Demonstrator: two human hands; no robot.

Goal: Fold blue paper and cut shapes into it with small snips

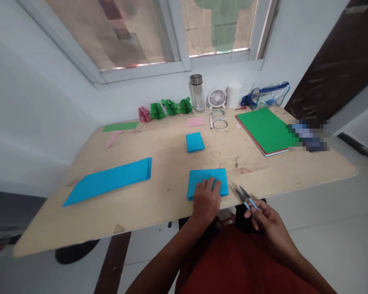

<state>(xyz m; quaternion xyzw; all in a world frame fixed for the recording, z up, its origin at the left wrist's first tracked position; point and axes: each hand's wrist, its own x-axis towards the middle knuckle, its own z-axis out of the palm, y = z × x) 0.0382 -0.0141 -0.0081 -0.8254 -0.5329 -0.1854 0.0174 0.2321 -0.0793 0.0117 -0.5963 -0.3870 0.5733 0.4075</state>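
My left hand (206, 199) lies over the near part of a folded blue paper (194, 175) by the table's front edge. Its fingers rest on top, slightly bent and a little apart; the thumb is hidden. To the right, past the table edge, my right hand (268, 218) grips a pair of thread snips (247, 199) with blue on the handles. Their pointed blades are spread and aim up and left, apart from the paper. A smaller folded blue square (194, 142) sits farther back. A long folded blue strip (110, 179) lies on the left.
On the wooden table (168, 155) are a green paper stack (268, 130), tape rolls (220, 124) and a pink paper (195, 121). Along the wall stand green paper shapes (171, 107), a glass bottle (197, 96), a small fan (217, 98) and a clear pouch (271, 96).
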